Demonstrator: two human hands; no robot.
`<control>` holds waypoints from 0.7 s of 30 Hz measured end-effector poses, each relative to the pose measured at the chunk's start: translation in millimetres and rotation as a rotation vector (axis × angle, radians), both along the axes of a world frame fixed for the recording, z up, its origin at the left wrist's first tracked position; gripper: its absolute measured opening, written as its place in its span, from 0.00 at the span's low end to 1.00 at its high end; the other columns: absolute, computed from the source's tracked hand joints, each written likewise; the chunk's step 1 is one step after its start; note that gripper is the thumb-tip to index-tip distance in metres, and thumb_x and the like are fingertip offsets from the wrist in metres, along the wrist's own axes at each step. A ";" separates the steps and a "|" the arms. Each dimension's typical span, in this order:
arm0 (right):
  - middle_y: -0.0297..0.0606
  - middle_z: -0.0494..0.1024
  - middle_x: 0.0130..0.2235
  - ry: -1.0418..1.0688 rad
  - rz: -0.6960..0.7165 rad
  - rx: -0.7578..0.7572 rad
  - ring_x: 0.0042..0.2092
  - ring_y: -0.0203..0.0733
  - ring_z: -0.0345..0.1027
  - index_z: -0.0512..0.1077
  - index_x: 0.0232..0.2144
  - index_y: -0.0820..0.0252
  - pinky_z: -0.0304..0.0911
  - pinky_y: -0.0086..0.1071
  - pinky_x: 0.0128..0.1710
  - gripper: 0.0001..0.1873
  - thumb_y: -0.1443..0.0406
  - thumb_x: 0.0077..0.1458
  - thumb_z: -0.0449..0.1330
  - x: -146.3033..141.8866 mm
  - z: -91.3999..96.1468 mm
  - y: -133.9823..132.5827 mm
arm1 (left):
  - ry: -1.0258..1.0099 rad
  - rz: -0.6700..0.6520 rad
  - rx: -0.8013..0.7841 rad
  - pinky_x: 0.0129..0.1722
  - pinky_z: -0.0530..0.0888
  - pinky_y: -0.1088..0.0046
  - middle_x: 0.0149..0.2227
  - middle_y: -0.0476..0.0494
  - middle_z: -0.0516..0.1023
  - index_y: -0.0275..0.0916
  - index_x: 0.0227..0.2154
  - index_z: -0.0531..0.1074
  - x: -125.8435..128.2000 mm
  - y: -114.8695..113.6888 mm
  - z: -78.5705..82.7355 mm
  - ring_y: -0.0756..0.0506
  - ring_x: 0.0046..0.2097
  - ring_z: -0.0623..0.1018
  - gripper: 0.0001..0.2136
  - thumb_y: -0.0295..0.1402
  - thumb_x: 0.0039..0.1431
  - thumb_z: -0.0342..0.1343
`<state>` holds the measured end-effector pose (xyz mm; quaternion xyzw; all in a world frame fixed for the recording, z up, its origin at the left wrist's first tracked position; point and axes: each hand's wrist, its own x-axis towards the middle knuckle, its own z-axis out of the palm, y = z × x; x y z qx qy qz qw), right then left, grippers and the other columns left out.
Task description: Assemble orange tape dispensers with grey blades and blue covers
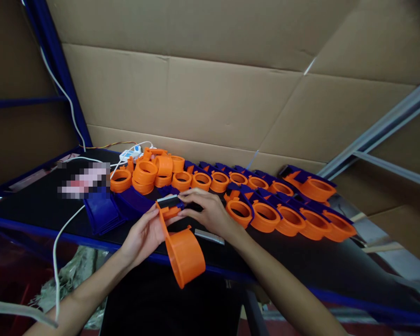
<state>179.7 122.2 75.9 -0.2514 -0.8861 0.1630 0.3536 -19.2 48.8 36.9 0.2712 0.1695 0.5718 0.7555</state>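
An orange tape dispenser (187, 256), with a wide round hub and a toothed metal blade (168, 198) at its top end, is in my hands just over the table's front edge. My left hand (145, 235) is closed around its frame from the left. With thumb and fingers pinched, my right hand (210, 210) grips the dispenser's blade end, by a black strip there. What lies between those fingertips is partly hidden. Below my right wrist, a stack of metal strips (210, 236) lies on the black table (266, 261).
Two rows of orange and blue tape dispensers (266, 214) stand to the right. Loose orange hubs (145, 172) are piled at the back left, beside flat blue pieces (103, 212). A white power strip (131, 153), a white cable (58, 252) and a pixelated patch are at left. Cardboard (210, 98) walls the back.
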 end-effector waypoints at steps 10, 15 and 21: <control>0.38 0.79 0.33 -0.021 0.034 -0.068 0.32 0.38 0.70 0.78 0.35 0.58 0.64 0.30 0.33 0.11 0.57 0.61 0.61 -3.3 41.0 -34.1 | 0.181 0.220 0.020 0.47 0.78 0.65 0.42 0.41 0.83 0.36 0.42 0.78 1.2 -7.0 3.1 0.42 0.42 0.82 0.13 0.33 0.55 0.66; 0.35 0.74 0.30 -0.271 0.087 -0.071 0.30 0.35 0.65 0.73 0.27 0.57 0.57 0.29 0.28 0.16 0.53 0.60 0.62 -21.2 51.3 -59.3 | 0.238 0.353 0.072 0.47 0.76 0.70 0.42 0.45 0.82 0.40 0.46 0.76 -1.0 -12.0 8.9 0.42 0.46 0.81 0.19 0.32 0.50 0.69; 0.33 0.71 0.30 -0.014 0.195 -0.487 0.31 0.35 0.64 0.72 0.30 0.60 0.62 0.27 0.31 0.16 0.54 0.61 0.61 -24.3 58.5 -50.3 | 0.026 0.167 -0.007 0.50 0.76 0.58 0.44 0.36 0.83 0.36 0.41 0.79 -13.3 -15.1 6.2 0.33 0.50 0.80 0.25 0.55 0.57 0.55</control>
